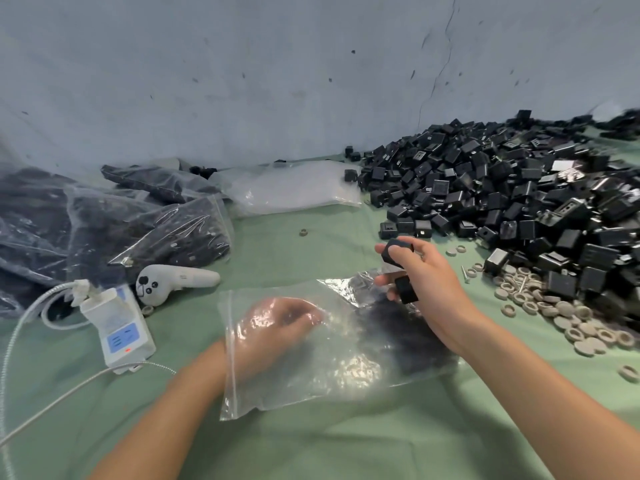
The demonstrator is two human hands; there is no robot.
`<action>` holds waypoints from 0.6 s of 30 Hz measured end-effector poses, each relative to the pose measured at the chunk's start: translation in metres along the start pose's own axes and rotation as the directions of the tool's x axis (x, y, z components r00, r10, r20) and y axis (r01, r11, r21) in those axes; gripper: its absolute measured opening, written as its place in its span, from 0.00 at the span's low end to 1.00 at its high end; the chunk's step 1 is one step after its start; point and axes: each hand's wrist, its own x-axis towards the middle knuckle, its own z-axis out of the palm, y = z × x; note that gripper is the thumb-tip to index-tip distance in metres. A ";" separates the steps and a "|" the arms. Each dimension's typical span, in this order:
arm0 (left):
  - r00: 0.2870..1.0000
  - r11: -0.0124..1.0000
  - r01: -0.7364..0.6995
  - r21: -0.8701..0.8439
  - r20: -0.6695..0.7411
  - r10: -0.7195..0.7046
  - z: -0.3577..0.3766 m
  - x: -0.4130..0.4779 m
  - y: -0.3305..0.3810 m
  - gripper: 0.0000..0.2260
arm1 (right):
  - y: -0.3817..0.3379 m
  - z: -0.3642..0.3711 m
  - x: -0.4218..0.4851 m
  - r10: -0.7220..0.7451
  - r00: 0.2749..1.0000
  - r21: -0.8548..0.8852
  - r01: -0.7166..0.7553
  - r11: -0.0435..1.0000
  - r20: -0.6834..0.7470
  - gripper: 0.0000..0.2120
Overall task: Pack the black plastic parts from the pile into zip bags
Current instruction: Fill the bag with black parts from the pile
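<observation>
Filling: right hand (427, 271) grips 2 black parts (398, 251) above the zip bag (311, 368) (left hand (280, 325) inside, fingers unreadable); next, drop them in.

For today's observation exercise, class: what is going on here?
A person is packing at a green cloth. The left hand shows through a clear zip bag that holds some dark parts. The right hand grips two black parts over the bag. The pile lies right, filled bags left.
</observation>
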 end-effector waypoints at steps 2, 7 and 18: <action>0.999 0.999 0.041 0.027 -0.022 -0.041 -0.026 -0.010 0.000 0.04 | -0.003 0.004 -0.006 -0.017 1.000 0.016 0.017 1.000 0.006 0.15; 0.947 0.971 0.228 -0.070 -0.216 -0.238 -0.074 -0.038 -0.008 0.08 | -0.011 0.016 -0.020 -0.043 0.998 -0.054 0.046 0.997 0.055 0.15; 0.962 0.929 -0.158 -0.334 -0.265 0.068 -0.015 -0.058 0.060 0.17 | 0.000 0.057 -0.061 -0.446 0.861 -0.586 0.497 0.640 0.243 0.24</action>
